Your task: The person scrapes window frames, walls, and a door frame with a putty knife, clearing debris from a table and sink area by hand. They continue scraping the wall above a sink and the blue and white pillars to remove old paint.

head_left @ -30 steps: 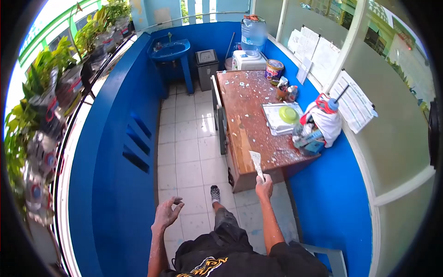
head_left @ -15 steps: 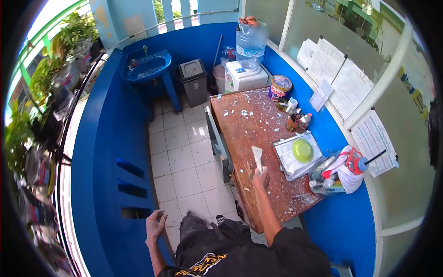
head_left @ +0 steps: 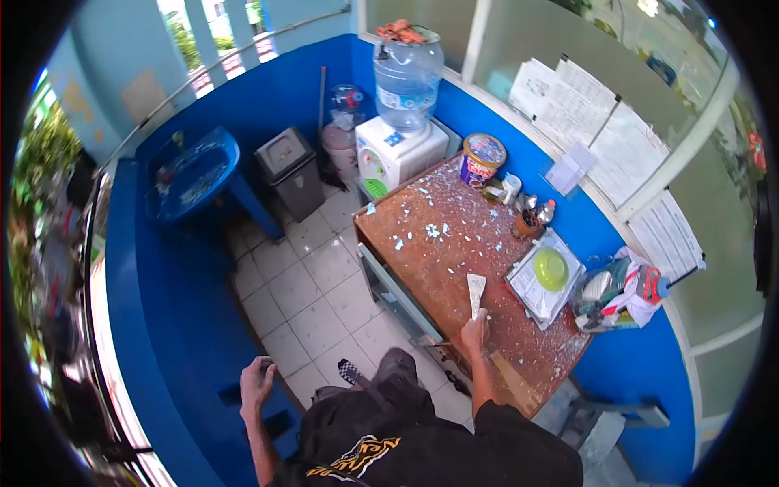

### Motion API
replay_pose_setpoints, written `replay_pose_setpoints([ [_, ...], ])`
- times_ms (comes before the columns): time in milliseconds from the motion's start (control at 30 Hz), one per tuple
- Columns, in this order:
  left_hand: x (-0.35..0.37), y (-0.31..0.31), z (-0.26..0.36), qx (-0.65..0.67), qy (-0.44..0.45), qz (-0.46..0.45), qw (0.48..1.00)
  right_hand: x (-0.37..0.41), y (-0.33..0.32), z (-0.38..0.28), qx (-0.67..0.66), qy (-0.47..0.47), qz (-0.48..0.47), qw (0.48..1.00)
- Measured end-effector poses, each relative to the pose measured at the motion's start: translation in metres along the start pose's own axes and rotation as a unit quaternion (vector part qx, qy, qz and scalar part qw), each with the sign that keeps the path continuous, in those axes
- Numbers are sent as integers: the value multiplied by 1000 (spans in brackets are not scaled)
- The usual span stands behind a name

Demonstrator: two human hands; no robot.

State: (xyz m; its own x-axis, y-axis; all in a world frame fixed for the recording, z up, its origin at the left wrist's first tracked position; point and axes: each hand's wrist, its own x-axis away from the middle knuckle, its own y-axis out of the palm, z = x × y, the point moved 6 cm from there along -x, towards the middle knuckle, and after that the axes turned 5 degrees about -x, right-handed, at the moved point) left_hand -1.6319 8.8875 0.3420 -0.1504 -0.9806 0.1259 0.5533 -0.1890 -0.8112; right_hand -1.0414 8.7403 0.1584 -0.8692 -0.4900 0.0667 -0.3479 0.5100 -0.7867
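My right hand [head_left: 475, 328] is closed round the handle of a paint scraper [head_left: 476, 290], its pale, wide blade pointing away from me over the brown wooden desk [head_left: 422, 268]. Light flakes and specks are scattered on the desktop. To the right of the scraper, a green bowl [head_left: 551, 269] rests on a stack of papers [head_left: 527, 284]. My left hand [head_left: 257, 383] hangs over the floor beside the low blue wall, its fingers loosely bent and nothing seen in them. A drawer [head_left: 398, 296] sticks out from the desk's left side.
A water dispenser [head_left: 398, 154] with a large bottle [head_left: 408, 81] stands beyond the desk. Left of it are a grey bin [head_left: 288, 174] and a blue sink [head_left: 195, 183]. A tub [head_left: 483, 161] and a filled plastic bag [head_left: 625, 292] sit along the desk's right edge.
My view has turned and shifted forward along the desk. The scraper stays in my right hand above the desktop, and a grey stool-like piece now shows at the lower right.
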Motion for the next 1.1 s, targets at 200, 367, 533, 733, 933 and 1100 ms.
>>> replay_pose_setpoints([
  [200, -160, -9, 80, -123, 117, -133, 977, -5, -12, -43, -7, 58, 53, 997],
  [367, -243, 22, 160, -88, 217, -149, 961, -80, 17, -47, -56, -23, 210, 976],
  [533, -310, 80, 191, -19, 234, -206, 950, -178, 63, -65, 18, 149, 60, 987],
  [733, -388, 159, 237, -85, 268, -247, 927, -203, 56, -136, 87, 22, 220, 971],
  [933, -454, 302, 239, -90, 259, -208, 939, -174, 49, -156, 27, 3, 76, 997],
  [1100, -384, 370, 300, -271, 341, -275, 857, -142, 22, -151, 58, 60, 48, 995],
])
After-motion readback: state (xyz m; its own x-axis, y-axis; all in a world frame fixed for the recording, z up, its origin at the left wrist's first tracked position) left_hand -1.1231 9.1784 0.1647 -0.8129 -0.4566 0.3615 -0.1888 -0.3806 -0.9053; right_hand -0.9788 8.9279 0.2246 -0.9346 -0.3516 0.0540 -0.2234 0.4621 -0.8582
